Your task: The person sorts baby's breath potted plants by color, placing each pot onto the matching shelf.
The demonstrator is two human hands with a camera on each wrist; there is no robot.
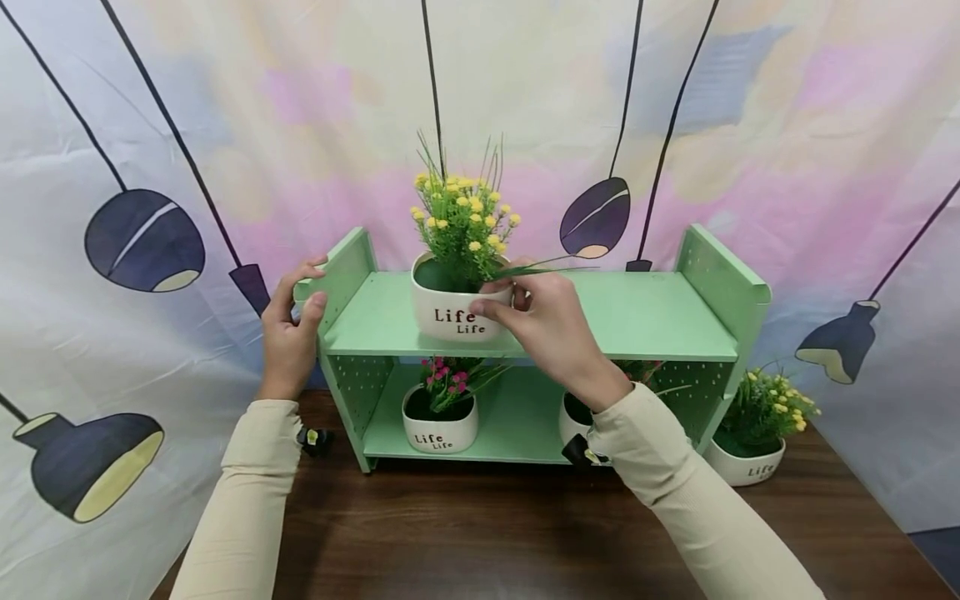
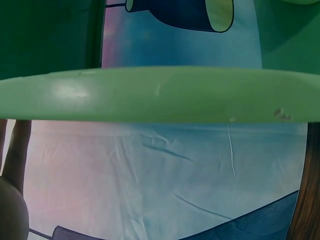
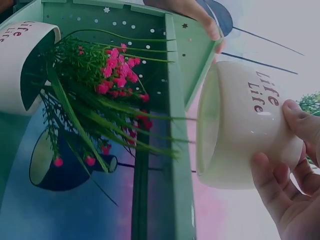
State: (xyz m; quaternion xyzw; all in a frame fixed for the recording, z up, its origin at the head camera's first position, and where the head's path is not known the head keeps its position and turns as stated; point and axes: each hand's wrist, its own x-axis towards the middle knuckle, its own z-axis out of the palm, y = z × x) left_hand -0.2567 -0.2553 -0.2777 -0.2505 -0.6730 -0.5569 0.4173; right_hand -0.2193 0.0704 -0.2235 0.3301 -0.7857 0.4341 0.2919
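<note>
A white pot with yellow flowers is at the top shelf of the green rack, left of its middle. My right hand pinches the pot's right rim between thumb and fingers; in the right wrist view the thumb and fingers of that hand hold the white pot beside the shelf edge. My left hand rests at the rack's left side panel, its fingers on the panel's upper front edge. The left wrist view shows a green panel edge close up.
On the lower shelf stand a pot with pink flowers and another white pot, partly behind my right arm. A pot with yellow flowers stands on the brown table right of the rack. A patterned curtain hangs behind.
</note>
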